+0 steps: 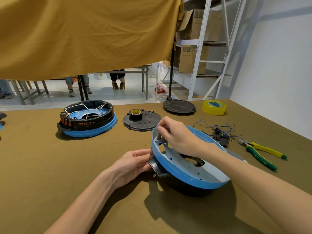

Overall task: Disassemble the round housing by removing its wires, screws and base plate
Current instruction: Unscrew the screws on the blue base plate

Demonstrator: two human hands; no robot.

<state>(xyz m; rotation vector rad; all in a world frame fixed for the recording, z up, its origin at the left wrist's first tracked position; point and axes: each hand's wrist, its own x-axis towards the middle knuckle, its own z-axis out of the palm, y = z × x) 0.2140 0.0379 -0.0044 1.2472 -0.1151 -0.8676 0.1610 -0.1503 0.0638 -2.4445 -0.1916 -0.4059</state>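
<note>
Round blue housing [189, 168] tilted on the olive-brown table [50, 166], open side toward the camera, pale inner floor with holes and cut-outs in view, lower edge on the table near the front, right of centre. Left hand [133, 163] at the housing's left rim, fingers curled around the black handle [157, 168] there. Right hand [175, 135] reaching in over the upper rim, fingertips curled and pinched against the inner wall; object held, if any, too small to tell. Second housing [87, 119], still wired, flat at the far left. Black perforated base plate [143, 123] behind the hands, black tape roll [135, 114] on it. Another black disc [179, 107] and yellow tape roll [214, 107] farther back. Loose wires with connectors [219, 131] and yellow-green pliers [261, 152] to the right.
</note>
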